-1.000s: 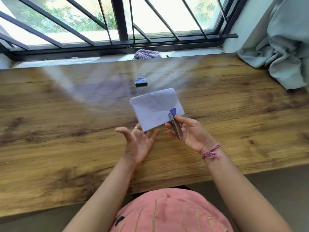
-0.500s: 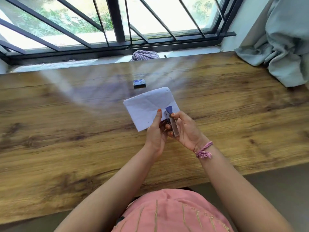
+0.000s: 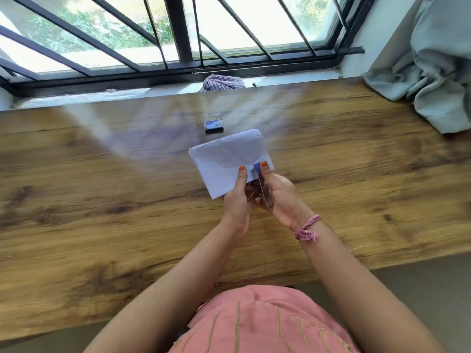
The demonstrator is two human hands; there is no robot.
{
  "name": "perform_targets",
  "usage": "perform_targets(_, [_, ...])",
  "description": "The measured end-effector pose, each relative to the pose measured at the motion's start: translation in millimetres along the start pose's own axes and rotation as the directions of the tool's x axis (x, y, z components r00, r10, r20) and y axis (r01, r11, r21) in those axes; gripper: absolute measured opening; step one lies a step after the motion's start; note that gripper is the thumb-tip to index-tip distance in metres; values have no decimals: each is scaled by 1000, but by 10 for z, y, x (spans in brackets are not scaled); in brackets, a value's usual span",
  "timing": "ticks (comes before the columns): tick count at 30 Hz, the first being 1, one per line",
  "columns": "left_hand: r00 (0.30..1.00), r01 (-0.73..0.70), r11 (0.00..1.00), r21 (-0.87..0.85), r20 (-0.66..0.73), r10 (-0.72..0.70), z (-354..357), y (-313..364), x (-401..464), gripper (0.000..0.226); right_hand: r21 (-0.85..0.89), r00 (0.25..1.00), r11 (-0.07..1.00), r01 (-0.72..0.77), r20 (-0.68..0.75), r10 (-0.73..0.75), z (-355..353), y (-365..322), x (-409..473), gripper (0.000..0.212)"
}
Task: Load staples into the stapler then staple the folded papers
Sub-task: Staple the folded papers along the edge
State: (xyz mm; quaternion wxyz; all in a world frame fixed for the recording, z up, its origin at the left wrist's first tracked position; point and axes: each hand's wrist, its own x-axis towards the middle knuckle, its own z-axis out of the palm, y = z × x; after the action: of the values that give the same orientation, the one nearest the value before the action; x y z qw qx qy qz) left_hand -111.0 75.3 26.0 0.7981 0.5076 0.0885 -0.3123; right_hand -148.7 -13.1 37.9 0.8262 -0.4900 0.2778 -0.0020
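The folded white papers (image 3: 224, 161) lie on the wooden table (image 3: 102, 200), a little past my hands. A small metal stapler with a blue tip (image 3: 260, 186) stands on end between my palms. My right hand (image 3: 281, 197) grips it from the right, thumb on the blue tip. My left hand (image 3: 238, 197) presses against its left side, thumb pointing up over the papers' near edge. A small dark blue staple box (image 3: 214, 126) sits on the table beyond the papers. Whether staples are in the stapler is hidden.
A crumpled checked cloth (image 3: 221, 82) lies on the window sill behind the table. A grey-green curtain (image 3: 433, 67) drapes over the table's far right corner. The barred window (image 3: 178, 34) runs along the back.
My left hand, open and apart a second ago, has come in against the stapler. Both hands and the stapler have shifted slightly toward the papers.
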Motion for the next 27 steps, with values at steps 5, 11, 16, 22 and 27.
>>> perform_targets(5, [999, -49, 999, 0, -10, 49, 40, -7, -4, 36, -24, 993, 1000, 15, -119, -18, 62, 64, 48, 35])
perform_targets(11, [988, -47, 998, -29, -151, 42, 132, -59, 42, 37, -37, 966, 999, 37, -254, -45, 159, 145, 70, 27])
perform_targets(16, [980, -93, 994, -54, -183, 82, 150, -46, 87, 44, -55, 951, 996, 77, -297, -90, 206, 156, 122, 34])
perform_targets(22, [992, -30, 997, -68, -126, 21, 88, -45, 159, 31, -35, 940, 993, 109, -320, -114, 197, 166, 155, 35])
perform_targets(27, [999, -11, 975, -222, -50, 0, -32, -12, 139, 19, 5, 971, 998, 63, -231, -60, 173, 154, 140, 31])
